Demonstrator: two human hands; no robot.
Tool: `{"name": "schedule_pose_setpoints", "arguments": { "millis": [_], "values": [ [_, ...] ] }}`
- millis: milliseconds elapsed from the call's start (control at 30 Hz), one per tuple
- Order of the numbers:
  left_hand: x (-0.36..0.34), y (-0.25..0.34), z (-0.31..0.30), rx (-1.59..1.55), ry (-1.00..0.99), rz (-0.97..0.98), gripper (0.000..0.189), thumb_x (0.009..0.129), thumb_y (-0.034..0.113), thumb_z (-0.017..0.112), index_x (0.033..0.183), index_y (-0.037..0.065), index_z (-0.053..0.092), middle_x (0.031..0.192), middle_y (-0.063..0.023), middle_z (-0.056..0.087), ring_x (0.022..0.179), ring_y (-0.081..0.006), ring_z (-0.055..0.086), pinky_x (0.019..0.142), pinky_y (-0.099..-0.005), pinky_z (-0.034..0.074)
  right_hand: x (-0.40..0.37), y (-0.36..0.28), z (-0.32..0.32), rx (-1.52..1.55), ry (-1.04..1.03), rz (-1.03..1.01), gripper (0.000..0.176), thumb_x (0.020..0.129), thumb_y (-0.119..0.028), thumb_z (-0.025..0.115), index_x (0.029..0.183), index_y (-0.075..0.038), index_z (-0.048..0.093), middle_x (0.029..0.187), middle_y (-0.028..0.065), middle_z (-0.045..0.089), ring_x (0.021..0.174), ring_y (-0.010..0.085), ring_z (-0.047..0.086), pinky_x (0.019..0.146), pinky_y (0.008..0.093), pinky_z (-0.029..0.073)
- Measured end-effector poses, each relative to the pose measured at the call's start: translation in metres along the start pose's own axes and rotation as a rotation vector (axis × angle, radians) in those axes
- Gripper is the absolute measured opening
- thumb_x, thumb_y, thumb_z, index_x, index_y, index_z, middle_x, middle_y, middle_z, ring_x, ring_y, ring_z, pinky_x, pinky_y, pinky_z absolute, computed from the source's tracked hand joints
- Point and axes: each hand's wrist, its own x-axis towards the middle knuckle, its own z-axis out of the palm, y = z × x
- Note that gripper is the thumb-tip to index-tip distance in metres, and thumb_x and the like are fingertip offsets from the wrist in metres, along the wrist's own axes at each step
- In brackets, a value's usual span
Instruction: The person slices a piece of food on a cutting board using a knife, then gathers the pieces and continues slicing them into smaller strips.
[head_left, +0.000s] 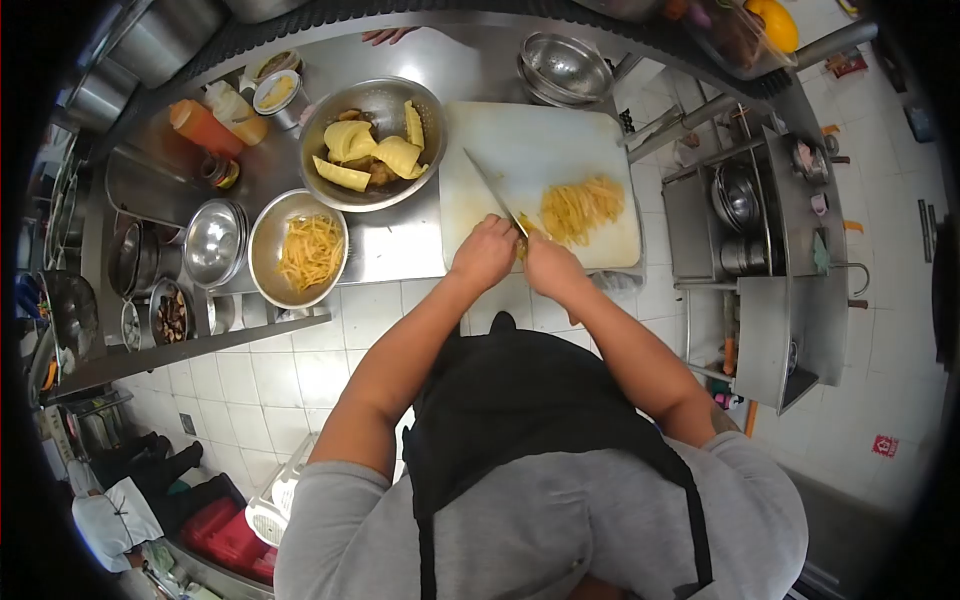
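My right hand (553, 266) is wrapped round the handle of a kitchen knife (490, 185), its long blade pointing up and left over the white cutting board (490, 130). Close against the blade is my left hand (487, 251), its fingers curled down on a yellow vegetable piece (521, 249) that is mostly hidden. A heap of thin yellow strips (582, 208) lies on the board right of the knife. Left of the board, a perforated metal colander (432, 170) holds large pale yellow slabs (348, 141). More yellow strips (310, 252) fill part of a steel bowl (262, 240).
Stacked steel bowls (565, 68) stand behind the board, others (214, 243) at left. Squeeze bottles (205, 128) and a white tub (276, 92) are at the back left. Another person's hand (390, 35) rests at the counter's far edge. An overhead shelf crosses the top.
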Motion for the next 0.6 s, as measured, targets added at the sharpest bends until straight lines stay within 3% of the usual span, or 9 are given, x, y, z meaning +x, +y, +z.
{"name": "schedule_pose_setpoints", "arguments": {
  "millis": [133, 267, 433, 600],
  "values": [
    [0.000, 0.005, -0.004, 0.066, 0.018, -0.049, 0.014, 0.085, 0.011, 0.066, 0.095, 0.001, 0.067, 0.098, -0.0132, 0.063, 0.104, -0.0331, 0.058, 0.091, -0.0422, 0.051, -0.020, -0.014, -0.023, -0.027, -0.086, 0.064, 0.024, 0.094, -0.009, 0.045, 0.111, 0.006, 0.054, 0.101, 0.0340, 0.069, 0.094, 0.0486, 0.069, 0.085, 0.0563, 0.053],
    [-0.001, 0.004, 0.001, 0.068, 0.026, -0.016, 0.014, 0.084, 0.012, 0.067, 0.095, 0.002, 0.067, 0.097, -0.0132, 0.063, 0.103, -0.0329, 0.058, 0.091, -0.0427, 0.051, -0.007, 0.003, 0.009, 0.010, -0.028, 0.028, 0.025, 0.094, -0.011, 0.046, 0.111, 0.006, 0.054, 0.100, 0.0334, 0.069, 0.094, 0.0480, 0.069, 0.085, 0.0561, 0.053],
    [-0.001, 0.000, -0.002, 0.046, 0.007, -0.038, 0.016, 0.085, 0.013, 0.067, 0.095, 0.001, 0.067, 0.098, -0.0135, 0.063, 0.105, -0.0327, 0.058, 0.093, -0.0423, 0.050, -0.016, -0.010, -0.014, -0.007, -0.064, 0.070, 0.025, 0.095, -0.013, 0.048, 0.111, 0.005, 0.055, 0.099, 0.0330, 0.069, 0.094, 0.0474, 0.069, 0.085, 0.0559, 0.053],
    [-0.001, -0.002, 0.001, 0.055, 0.007, -0.042, 0.016, 0.087, 0.016, 0.067, 0.093, 0.001, 0.068, 0.097, -0.0136, 0.063, 0.104, -0.0329, 0.058, 0.093, -0.0425, 0.050, 0.001, -0.004, 0.006, -0.006, -0.015, 0.025, 0.027, 0.095, -0.014, 0.048, 0.111, 0.006, 0.055, 0.099, 0.0324, 0.070, 0.095, 0.0473, 0.069, 0.086, 0.0556, 0.053]
  ]
}}
